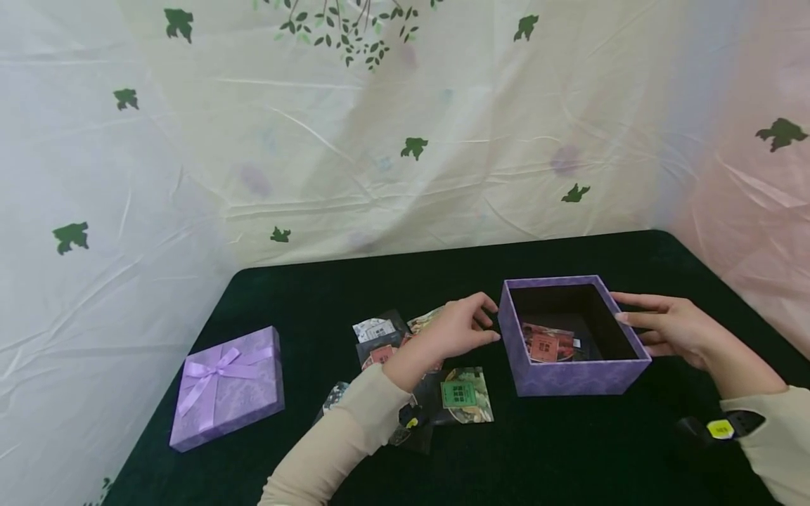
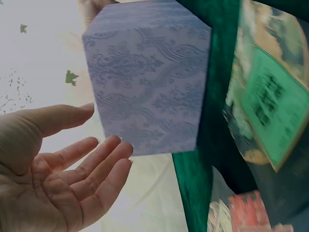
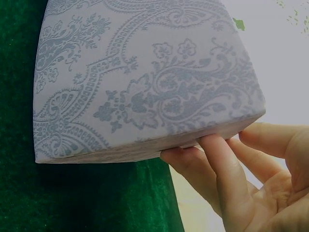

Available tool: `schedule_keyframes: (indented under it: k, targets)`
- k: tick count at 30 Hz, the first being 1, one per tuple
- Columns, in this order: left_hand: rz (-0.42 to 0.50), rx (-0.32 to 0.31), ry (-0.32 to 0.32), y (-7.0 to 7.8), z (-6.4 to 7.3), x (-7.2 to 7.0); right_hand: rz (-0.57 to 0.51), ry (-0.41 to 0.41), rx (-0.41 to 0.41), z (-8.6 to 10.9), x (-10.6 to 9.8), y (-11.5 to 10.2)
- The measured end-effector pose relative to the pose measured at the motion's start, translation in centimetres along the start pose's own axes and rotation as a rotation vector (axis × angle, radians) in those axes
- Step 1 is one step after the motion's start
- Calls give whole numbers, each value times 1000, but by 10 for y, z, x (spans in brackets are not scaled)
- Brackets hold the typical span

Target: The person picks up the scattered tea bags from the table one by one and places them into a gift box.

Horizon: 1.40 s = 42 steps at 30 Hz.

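A purple patterned box (image 1: 572, 378) stands without its lid on the dark green table, its inside dark. Lying in it is a packet with a red label (image 1: 544, 347). My left hand (image 1: 451, 332) hovers just off the box's left side, fingers loosely bent and holding nothing. Against the box's right side rest the fingertips of my right hand (image 1: 680, 329), the fingers stretched out rather than wrapped round it. Below my left arm lie several flat packets, among them one with a green label (image 1: 458, 395) and one with a red label (image 1: 382, 354); the forearm partly hides them.
A purple lid (image 1: 243, 379) with a ribbon bow (image 1: 221, 369) lies at the table's left. Pale cloth (image 1: 443, 204) with green bird shapes hangs behind the table (image 1: 304, 288) and at both sides. Dark bands with yellow marks circle both wrists.
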<state>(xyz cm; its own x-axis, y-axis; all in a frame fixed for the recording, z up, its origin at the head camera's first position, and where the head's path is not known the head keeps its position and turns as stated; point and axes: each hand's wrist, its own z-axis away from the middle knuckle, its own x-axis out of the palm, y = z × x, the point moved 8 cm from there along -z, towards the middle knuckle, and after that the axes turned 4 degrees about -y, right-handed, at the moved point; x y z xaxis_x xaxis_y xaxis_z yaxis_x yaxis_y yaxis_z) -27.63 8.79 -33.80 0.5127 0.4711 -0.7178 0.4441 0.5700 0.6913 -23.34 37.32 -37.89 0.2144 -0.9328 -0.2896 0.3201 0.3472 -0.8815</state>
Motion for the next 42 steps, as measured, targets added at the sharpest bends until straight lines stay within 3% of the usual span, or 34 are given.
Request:
schedule_keyframes:
  k: [4,11,14,21,27,35,42]
  targets:
    - [-89,-28,-65,-9,4,4,-9,-6,-3,0,0,0]
    - [-67,-59,-211,-31,11,21,-6,5,-8,-1,0,1]
    - [-101,-73,-254,-37,16,28,-7,11,-12,-1,1,1]
    - [-321,-106,-322,-41,31,34,-1,17,-12,0,2,1]
    - [-440,-117,-322,-44,38,37,2,15,-8,0,1,1]
    - [-465,-146,-290,-47,37,41,7,18,-10,1,1,1]
    - [-470,-123,-289,-47,34,43,10,19,-17,1,1,1]
